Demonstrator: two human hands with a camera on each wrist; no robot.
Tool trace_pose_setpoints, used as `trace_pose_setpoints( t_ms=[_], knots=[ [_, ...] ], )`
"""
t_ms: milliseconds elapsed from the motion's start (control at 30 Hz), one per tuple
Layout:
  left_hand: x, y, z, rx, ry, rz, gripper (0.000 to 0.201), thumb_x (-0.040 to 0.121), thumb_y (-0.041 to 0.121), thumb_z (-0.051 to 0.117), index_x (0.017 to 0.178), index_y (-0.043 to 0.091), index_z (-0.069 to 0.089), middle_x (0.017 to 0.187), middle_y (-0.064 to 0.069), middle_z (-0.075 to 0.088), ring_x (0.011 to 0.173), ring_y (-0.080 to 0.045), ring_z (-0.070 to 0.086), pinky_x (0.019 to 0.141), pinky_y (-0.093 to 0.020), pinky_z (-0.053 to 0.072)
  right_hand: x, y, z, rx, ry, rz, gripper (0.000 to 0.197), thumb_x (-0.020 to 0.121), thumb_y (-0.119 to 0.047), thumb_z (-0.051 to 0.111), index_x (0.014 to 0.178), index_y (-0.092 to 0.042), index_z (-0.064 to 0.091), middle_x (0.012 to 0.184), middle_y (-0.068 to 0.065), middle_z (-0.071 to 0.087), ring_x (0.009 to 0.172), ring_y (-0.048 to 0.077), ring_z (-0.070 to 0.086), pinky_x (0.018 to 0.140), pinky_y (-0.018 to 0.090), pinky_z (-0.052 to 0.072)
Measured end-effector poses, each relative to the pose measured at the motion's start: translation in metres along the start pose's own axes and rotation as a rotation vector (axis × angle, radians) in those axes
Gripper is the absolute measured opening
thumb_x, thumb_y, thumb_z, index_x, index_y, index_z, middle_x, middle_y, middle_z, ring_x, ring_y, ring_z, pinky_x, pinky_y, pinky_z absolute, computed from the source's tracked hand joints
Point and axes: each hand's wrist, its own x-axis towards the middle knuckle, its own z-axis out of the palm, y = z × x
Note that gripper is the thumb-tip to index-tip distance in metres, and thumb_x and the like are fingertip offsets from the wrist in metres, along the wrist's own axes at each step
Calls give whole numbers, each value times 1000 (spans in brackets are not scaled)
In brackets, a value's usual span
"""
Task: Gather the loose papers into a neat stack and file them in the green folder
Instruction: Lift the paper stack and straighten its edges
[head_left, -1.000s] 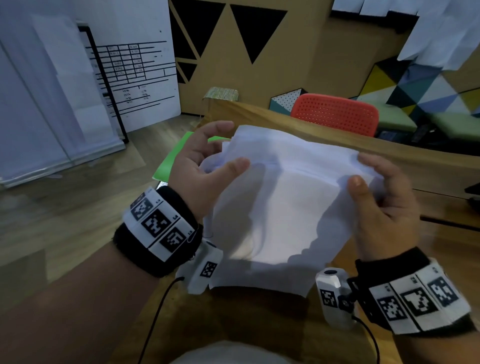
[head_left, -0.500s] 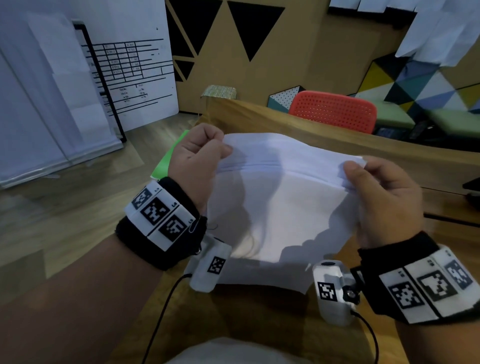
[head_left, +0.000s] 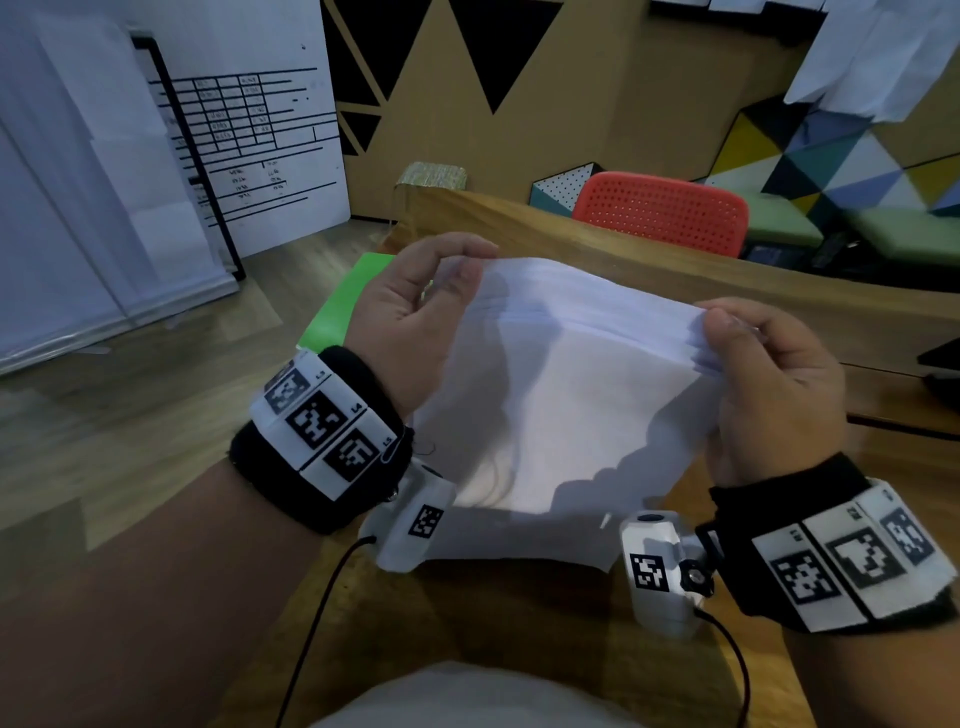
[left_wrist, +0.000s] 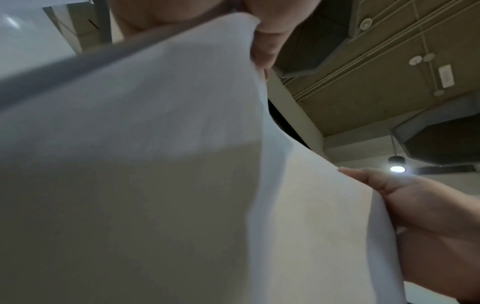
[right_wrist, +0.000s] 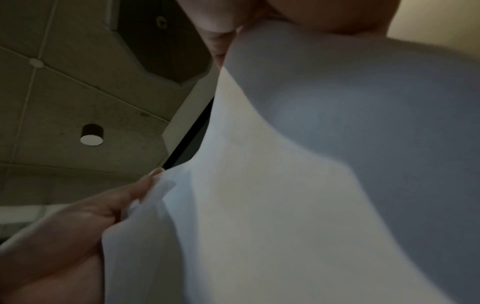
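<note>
Both hands hold a sheaf of white papers (head_left: 566, 395) upright above the wooden counter (head_left: 519, 618), its lower edge down at the counter near the person's body. The left hand (head_left: 410, 322) has its grip closed on the upper left corner of the sheaf, thumb in front and fingers curled behind; the right hand (head_left: 769, 395) pinches the upper right corner the same way, thumb (head_left: 724, 332) pressed on the near face. Along the top, several sheet edges show slightly stepped, not flush. The left wrist view shows the sheets (left_wrist: 155, 164) filling most of the picture with the other hand (left_wrist: 428, 222) at their far edge; the right wrist view shows the paper (right_wrist: 298, 185) bowed, with the left fingers (right_wrist: 124, 197) at a loose corner. The green folder (head_left: 348, 306) lies flat on the counter just behind the left hand, partly hidden by it. A red perforated chair (head_left: 660, 213) stands beyond the counter's far edge
</note>
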Motion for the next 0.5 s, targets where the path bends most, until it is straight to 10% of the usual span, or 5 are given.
trace_pose_setpoints(
  t_ms=[167, 267, 367, 433, 500],
  knots=[
    [5, -6, -6, -61, -10, -60, 8, 71, 33, 56, 66, 29, 60, 75, 4, 53, 69, -20, 43, 61, -30, 35, 4, 4, -6, 118, -67, 46, 9, 74, -31, 71, 76, -26, 63, 75, -10, 65, 65, 6, 57, 62, 21, 47],
    [8, -9, -7, -158, 85, -160, 9, 77, 27, 56, 69, 23, 54, 72, 0, 56, 60, -15, 46, 57, -29, 36, 0, 11, -12, 176, -293, 116, 63, 54, -42, 86, 105, -23, 54, 95, -10, 67, 80, 9, 68, 64, 25, 56],
    [3, -30, -13, -272, 14, -214, 76, 57, 60, 74, 99, 3, 51, 84, -18, 64, 66, -22, 62, 58, -35, 52, -13, 23, -12, 105, -256, 291, 83, 46, -27, 92, 120, -11, 56, 109, 6, 71, 100, 30, 68, 76, 41, 59],
    [-12, -39, -13, -89, -51, -214, 104, 45, 66, 79, 115, -6, 50, 99, -30, 64, 83, -31, 65, 70, -51, 54, -18, 29, -10, 125, -150, 358, 76, 36, -39, 93, 104, -16, 70, 106, 12, 72, 107, 42, 63, 88, 56, 52],
    [-19, -37, -12, 27, 13, -205, 76, 49, 46, 84, 108, 2, 61, 89, -10, 71, 80, -22, 68, 73, -47, 56, -20, 30, -9, 146, -113, 371, 65, 32, -43, 93, 90, -22, 74, 106, 13, 72, 107, 43, 62, 94, 62, 46]
  ],
)
